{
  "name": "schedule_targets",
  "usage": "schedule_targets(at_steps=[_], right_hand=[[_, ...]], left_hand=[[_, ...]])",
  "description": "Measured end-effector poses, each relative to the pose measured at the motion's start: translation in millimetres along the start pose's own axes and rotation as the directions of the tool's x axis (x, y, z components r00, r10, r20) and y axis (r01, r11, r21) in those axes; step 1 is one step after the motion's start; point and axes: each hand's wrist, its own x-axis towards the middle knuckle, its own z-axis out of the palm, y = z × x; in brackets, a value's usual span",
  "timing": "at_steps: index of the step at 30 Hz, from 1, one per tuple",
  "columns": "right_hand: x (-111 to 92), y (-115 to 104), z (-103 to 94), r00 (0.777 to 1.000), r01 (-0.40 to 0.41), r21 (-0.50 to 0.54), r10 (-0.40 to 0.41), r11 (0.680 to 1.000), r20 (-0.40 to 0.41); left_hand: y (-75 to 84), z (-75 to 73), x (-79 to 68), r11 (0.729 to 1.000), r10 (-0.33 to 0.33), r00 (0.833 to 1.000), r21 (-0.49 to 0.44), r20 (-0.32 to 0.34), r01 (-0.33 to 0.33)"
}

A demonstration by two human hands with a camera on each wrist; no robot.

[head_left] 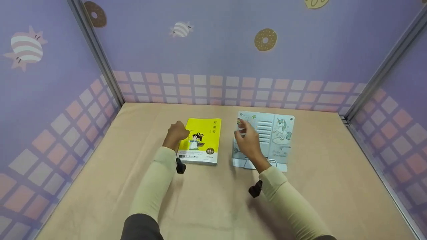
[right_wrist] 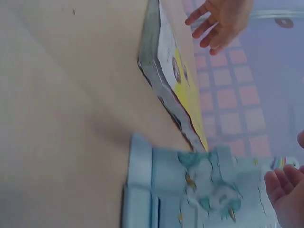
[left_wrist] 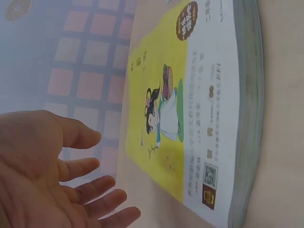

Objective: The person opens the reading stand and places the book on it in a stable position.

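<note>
A thick book (head_left: pixel 207 131) with a yellow and white cover lies flat on the table. My left hand (head_left: pixel 176 134) hovers over its left edge; the left wrist view shows that hand's fingers (left_wrist: pixel 95 187) loosely spread, apart from the cover. To the book's right stands a light blue book stand (head_left: pixel 282 146) with a unicorn print, slats and a wire holder at its foot. My right hand (head_left: pixel 248 141) is in front of the stand's left half, fingers relaxed and holding nothing. Whether it touches the stand cannot be told.
A beige cloth (head_left: pixel 213 203) covers the table. Purple panels with a pink and white checked band (head_left: pixel 200 85) enclose the back and both sides. Metal posts (head_left: pixel 103 60) mark the back corners. The book and stand are separated by a narrow gap.
</note>
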Motion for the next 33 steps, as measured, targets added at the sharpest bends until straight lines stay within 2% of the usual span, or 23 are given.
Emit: schedule_targets(at_steps=[3, 6, 8, 11, 14, 16, 18, 21, 23, 25, 27, 29, 30, 31, 33], right_hand=[[-6, -6, 16.7, 0.992, -0.036, -0.005, 0.036, 0.999, 0.121], [-11, -10, 28.4, 0.966, -0.128, -0.023, 0.129, 0.992, 0.226], [-13, -12, 34.9, 0.932, -0.214, -0.037, 0.216, 0.976, 0.29], [-15, -12, 42.6, 0.863, -0.351, -0.06, 0.348, 0.934, 0.366], [-17, -10, 48.7, 0.806, -0.42, -0.087, 0.415, 0.903, 0.422], [-18, -8, 52.5, 0.779, -0.439, -0.095, 0.431, 0.894, 0.455], [-19, -7, 55.8, 0.762, -0.445, -0.096, 0.433, 0.891, 0.482], [-20, -5, 57.9, 0.729, -0.488, -0.07, 0.451, 0.87, 0.516], [-19, -6, 58.1, 0.699, -0.534, -0.038, 0.466, 0.845, 0.542], [-17, -8, 57.2, 0.669, -0.582, 0.003, 0.477, 0.813, 0.57], [-14, -10, 55.4, 0.633, -0.642, 0.053, 0.49, 0.765, 0.599], [-12, -13, 52.9, 0.61, -0.689, 0.086, 0.511, 0.72, 0.606], [-11, -14, 52.3, 0.606, -0.704, 0.101, 0.52, 0.703, 0.602], [-11, -15, 51.7, 0.603, -0.719, 0.116, 0.531, 0.685, 0.596], [-10, -16, 51.3, 0.614, -0.725, 0.138, 0.543, 0.675, 0.573]], left_hand=[[-7.0, -2.6, -2.0, 0.998, -0.067, 0.997, -0.009, 0.027, 0.067], [-8.0, -2.3, -4.2, 0.99, -0.127, 0.99, -0.059, 0.067, 0.131], [-8.2, -0.8, -6.3, 0.982, -0.151, 0.985, -0.099, 0.086, 0.159], [-8.6, 2.7, -9.1, 0.969, -0.165, 0.981, -0.167, 0.105, 0.181], [-9.2, 6.5, -10.7, 0.955, -0.162, 0.977, -0.228, 0.141, 0.191], [-9.4, 8.3, -11.2, 0.947, -0.161, 0.973, -0.251, 0.164, 0.199], [-9.2, 9.1, -11.4, 0.947, -0.164, 0.971, -0.248, 0.176, 0.205], [-7.4, 11.5, -10.5, 0.961, -0.161, 0.973, -0.2, 0.164, 0.193], [-7.1, 11.9, -9.7, 0.967, -0.159, 0.977, -0.178, 0.144, 0.183], [-7.9, 11.3, -9.0, 0.96, -0.167, 0.977, -0.202, 0.132, 0.192], [-9.4, 9.4, -8.9, 0.945, -0.186, 0.974, -0.249, 0.129, 0.213], [-11.5, 6.8, -8.8, 0.919, -0.214, 0.965, -0.303, 0.15, 0.251], [-12.3, 5.2, -8.7, 0.913, -0.23, 0.96, -0.308, 0.157, 0.269], [-12.7, 3.4, -8.6, 0.918, -0.236, 0.958, -0.286, 0.162, 0.275], [-13.1, -0.1, -8.5, 0.935, -0.249, 0.952, -0.214, 0.177, 0.284]])
